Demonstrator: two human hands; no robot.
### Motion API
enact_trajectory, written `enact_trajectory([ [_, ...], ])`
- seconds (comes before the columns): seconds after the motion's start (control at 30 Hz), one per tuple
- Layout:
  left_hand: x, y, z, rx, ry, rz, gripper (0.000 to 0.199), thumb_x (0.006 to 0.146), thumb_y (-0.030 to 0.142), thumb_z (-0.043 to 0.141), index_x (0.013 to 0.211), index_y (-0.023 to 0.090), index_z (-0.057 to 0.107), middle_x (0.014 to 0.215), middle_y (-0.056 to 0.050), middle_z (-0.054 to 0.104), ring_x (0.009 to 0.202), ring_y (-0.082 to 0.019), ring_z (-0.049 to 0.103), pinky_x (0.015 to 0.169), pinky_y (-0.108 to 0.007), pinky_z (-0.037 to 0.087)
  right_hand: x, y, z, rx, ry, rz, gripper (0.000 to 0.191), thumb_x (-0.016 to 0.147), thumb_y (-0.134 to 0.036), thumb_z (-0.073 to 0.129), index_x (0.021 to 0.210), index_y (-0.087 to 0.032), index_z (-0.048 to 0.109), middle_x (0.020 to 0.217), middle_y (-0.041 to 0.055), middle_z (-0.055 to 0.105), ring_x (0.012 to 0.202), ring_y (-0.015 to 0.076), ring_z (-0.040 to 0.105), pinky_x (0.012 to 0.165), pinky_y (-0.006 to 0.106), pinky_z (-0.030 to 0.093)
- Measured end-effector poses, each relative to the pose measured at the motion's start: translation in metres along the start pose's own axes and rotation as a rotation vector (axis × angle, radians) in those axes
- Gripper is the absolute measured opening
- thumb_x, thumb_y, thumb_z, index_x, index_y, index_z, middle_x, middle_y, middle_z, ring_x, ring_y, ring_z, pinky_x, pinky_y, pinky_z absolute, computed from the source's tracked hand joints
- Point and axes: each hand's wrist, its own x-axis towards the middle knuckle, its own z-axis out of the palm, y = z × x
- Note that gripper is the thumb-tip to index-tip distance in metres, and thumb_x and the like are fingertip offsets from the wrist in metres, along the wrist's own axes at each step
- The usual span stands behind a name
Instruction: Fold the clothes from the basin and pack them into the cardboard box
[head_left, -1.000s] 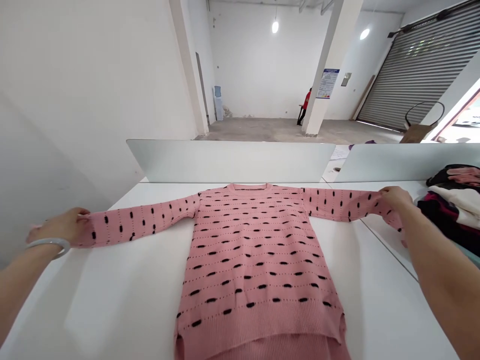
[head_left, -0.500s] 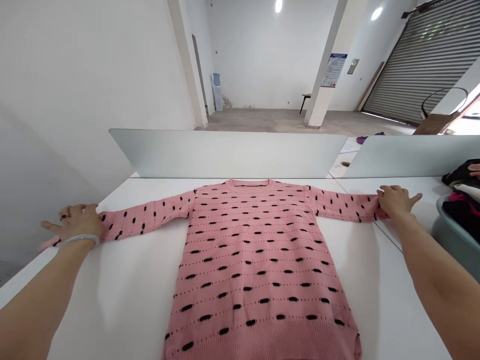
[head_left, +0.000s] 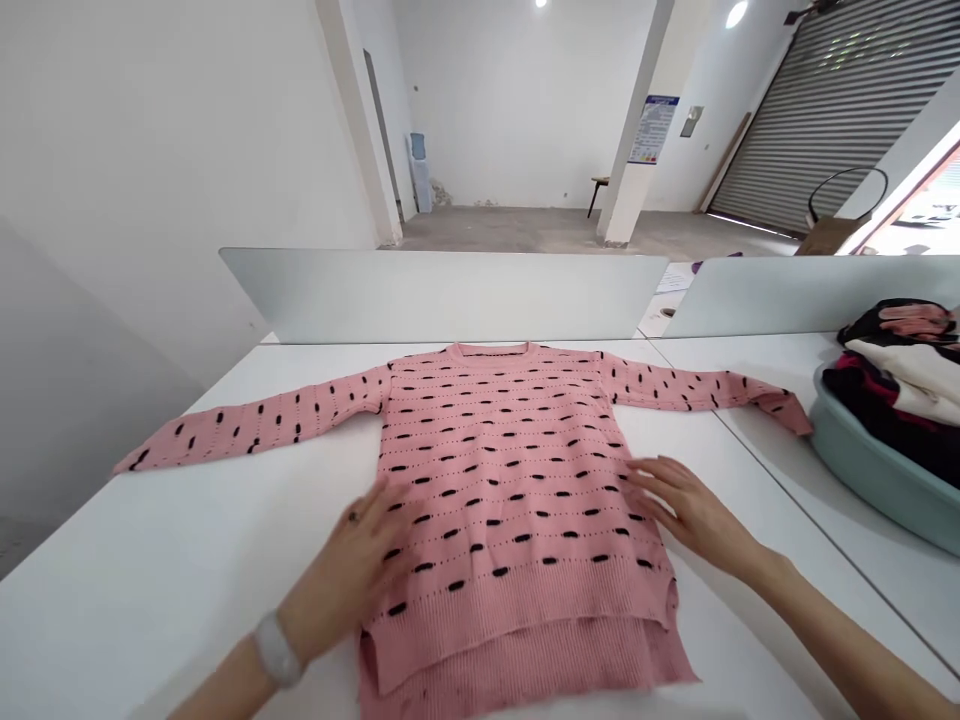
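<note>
A pink knitted sweater [head_left: 502, 470] with black dashes lies spread on the white table [head_left: 247, 530], its neck at the far side and both sleeves stretched outward. Its ribbed front hem sits higher than the back hem, which shows below it. My left hand [head_left: 352, 555], blurred by motion, is over the sweater's left edge with fingers spread; a ring and a pale bangle are on it. At the right edge of the body, my right hand [head_left: 686, 510] has its fingers stretched out over the knit. Neither hand grips the fabric; whether they touch it is hard to tell.
A blue-green basin [head_left: 862, 480] heaped with clothes [head_left: 907, 370] stands at the right, by the tip of the right sleeve. Frosted partitions [head_left: 450, 295] run along the table's far edge. A wall [head_left: 150, 200] borders the left side.
Both hands have let go of the sleeve ends and come inward to the sides of the sweater's body. The view has shifted, showing more of the hem and the basin.
</note>
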Motion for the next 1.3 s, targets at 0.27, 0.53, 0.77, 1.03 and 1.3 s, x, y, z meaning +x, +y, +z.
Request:
enact_trajectory([
  [0.27,-0.074,0.048,-0.002,-0.053,0.04,0.02,0.047,0.081,0.024,0.053,0.128,0.028,0.052,0.131,-0.005,0.052,0.118,-0.024,0.051,0.09,-0.034,0.052,-0.068,-0.064,-0.008,0.037,-0.065,0.018,0.038,0.082,-0.033,0.061,0.116,-0.019,0.06,0.125,0.0104,0.058,0.111,0.0248,0.054,0.089,0.039,0.052],
  [0.53,-0.069,0.032,-0.013,0.055,0.173,0.109,0.039,0.089,0.011,0.033,0.112,0.022,0.062,0.111,-0.004,0.065,0.098,-0.018,0.062,0.083,-0.031,0.053,-0.07,-0.057,-0.002,-0.082,0.151,0.014,0.026,0.092,-0.013,0.041,0.108,-0.018,0.061,0.101,0.0056,0.068,0.089,0.0173,0.061,0.086,0.039,0.048],
  [0.77,-0.087,0.013,-0.02,0.236,0.194,0.144,0.046,0.086,0.006,0.032,0.117,0.024,0.061,0.122,-0.002,0.063,0.118,-0.023,0.054,0.099,-0.041,0.043,-0.108,-0.035,-0.013,-0.067,0.091,-0.084,0.035,0.093,-0.016,0.042,0.122,-0.027,0.058,0.125,0.0023,0.06,0.115,0.0203,0.055,0.089,0.037,0.05],
  [1.03,-0.09,0.027,-0.014,0.159,0.131,0.103,0.035,0.09,0.021,0.043,0.121,0.021,0.059,0.124,-0.005,0.062,0.115,-0.021,0.057,0.091,-0.035,0.048,-0.11,-0.044,0.003,-0.006,0.032,-0.048,0.03,0.089,-0.022,0.052,0.117,-0.025,0.061,0.129,0.0037,0.058,0.12,0.0227,0.053,0.096,0.041,0.05],
  [1.3,-0.081,0.063,-0.02,0.121,0.15,0.102,0.049,0.086,0.036,0.054,0.132,0.02,0.048,0.137,-0.008,0.051,0.126,-0.027,0.047,0.102,-0.043,0.04,-0.095,-0.071,-0.007,-0.019,0.018,-0.017,0.062,0.087,-0.034,0.056,0.144,-0.023,0.034,0.145,0.0095,0.04,0.134,0.0268,0.038,0.11,0.051,0.033],
])
